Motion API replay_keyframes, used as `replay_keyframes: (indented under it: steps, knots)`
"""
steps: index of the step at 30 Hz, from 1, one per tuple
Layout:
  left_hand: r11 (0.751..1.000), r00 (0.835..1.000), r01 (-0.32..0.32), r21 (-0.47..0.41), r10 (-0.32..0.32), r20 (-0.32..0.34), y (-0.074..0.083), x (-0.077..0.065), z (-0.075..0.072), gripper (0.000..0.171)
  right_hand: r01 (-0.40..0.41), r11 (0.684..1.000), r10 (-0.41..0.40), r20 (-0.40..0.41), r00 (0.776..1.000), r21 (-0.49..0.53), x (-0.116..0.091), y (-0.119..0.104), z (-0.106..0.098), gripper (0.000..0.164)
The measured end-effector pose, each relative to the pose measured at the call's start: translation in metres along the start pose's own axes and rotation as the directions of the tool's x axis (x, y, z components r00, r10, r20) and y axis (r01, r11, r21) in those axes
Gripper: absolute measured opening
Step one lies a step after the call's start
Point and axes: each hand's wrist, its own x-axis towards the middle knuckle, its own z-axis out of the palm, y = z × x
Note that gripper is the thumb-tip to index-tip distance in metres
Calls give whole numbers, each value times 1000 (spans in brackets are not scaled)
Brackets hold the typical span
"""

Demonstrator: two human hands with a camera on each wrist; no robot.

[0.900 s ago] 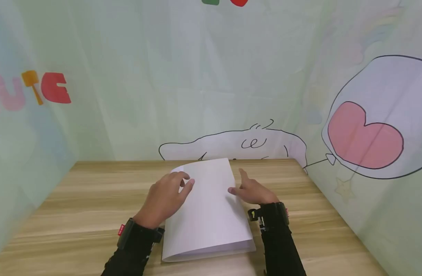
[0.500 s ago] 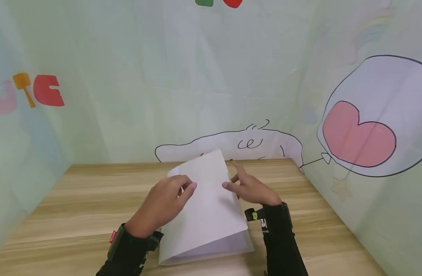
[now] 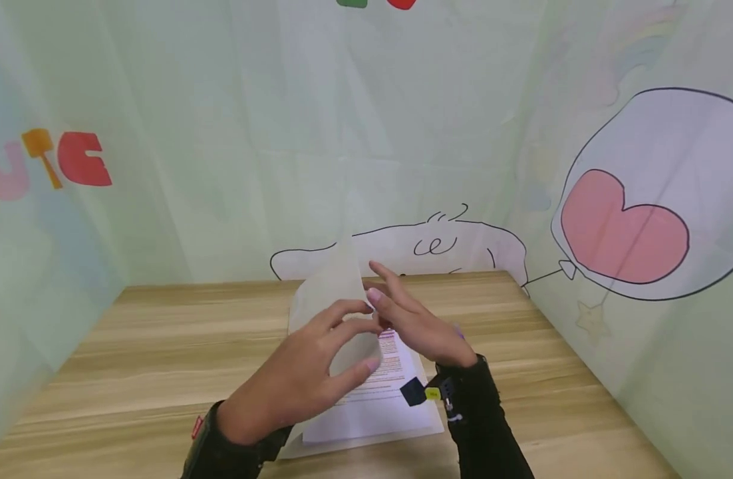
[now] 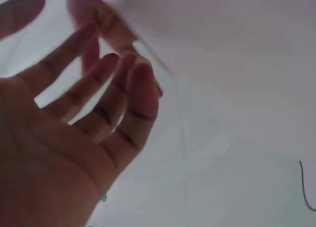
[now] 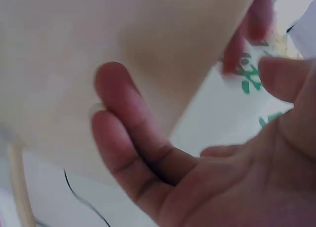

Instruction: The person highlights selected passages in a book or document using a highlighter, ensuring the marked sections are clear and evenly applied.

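A white paper booklet or folder lies on the table, its cover (image 3: 327, 289) raised and leaning to the left. Beneath it shows a page (image 3: 366, 422) with lines of coloured print. My right hand (image 3: 423, 329) is at the cover's free edge; in the right wrist view its straight fingers (image 5: 116, 138) lie against the cover's inner side, with the thumb apart from it. My left hand (image 3: 300, 379) hovers in front of the cover, fingers loosely bent and spread. The left wrist view shows nothing gripped in that hand (image 4: 59, 138).
The wood-grain table (image 3: 181, 346) extends to both sides of the booklet. Pale green printed cloth (image 3: 223, 133) hangs behind it and along the sides, with a balloon drawing (image 3: 654, 193) on the right.
The cover has swung up and leftward from lying nearly flat, uncovering the printed page. My right hand has moved left along with it, and my left hand has spread its fingers, moving toward the edge.
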Motion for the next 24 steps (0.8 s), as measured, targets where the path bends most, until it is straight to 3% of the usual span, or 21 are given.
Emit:
replay_keyframes:
  steps: [4, 9, 11, 13, 14, 15, 16, 18, 21, 24]
  knots:
    - [996, 998, -66, -61, 67, 13, -7, 3, 7, 30, 27, 982, -40, 64, 997, 185, 3, -5, 8, 58]
    - [991, 998, -53, -125, 48, -38, -26, 4, 8, 14, 87, 954, -112, 75, 991, 286, 12, 6, 9, 54]
    - [990, 998, -32, -134, 24, -63, -29, 2, 3, 14, 89, 972, -100, 41, 994, 219, 20, 19, 9, 53]
    - [992, 996, -23, -121, 12, -92, -31, 0, -3, 11, 38, 999, -38, -6, 999, 29, 28, 35, 11, 53]
    - [994, 994, -28, -105, 16, -108, -31, -1, -6, 8, -2, 995, 0, -21, 1000, -95, 31, 44, 13, 53]
    - [995, 993, -32, -95, 20, -121, -32, -3, -9, 6, -60, 971, 53, -37, 998, -233, 35, 53, 16, 53]
    - [996, 992, -30, -82, 20, -129, -32, -4, -13, 5, -121, 923, 109, -53, 993, -364, 38, 62, 19, 55]
    - [998, 990, -27, -49, 20, -140, -32, -7, -20, 9, -203, 797, 199, -69, 977, -568, 42, 79, 26, 62]
    - [1000, 991, 21, -9, -22, -133, -33, -13, -33, 13, -279, 644, 298, -102, 949, -713, 45, 98, 33, 72]
    - [991, 987, 126, 36, -121, -105, -35, -19, -51, 11, -332, 561, 339, -156, 928, -758, 45, 108, 35, 78]
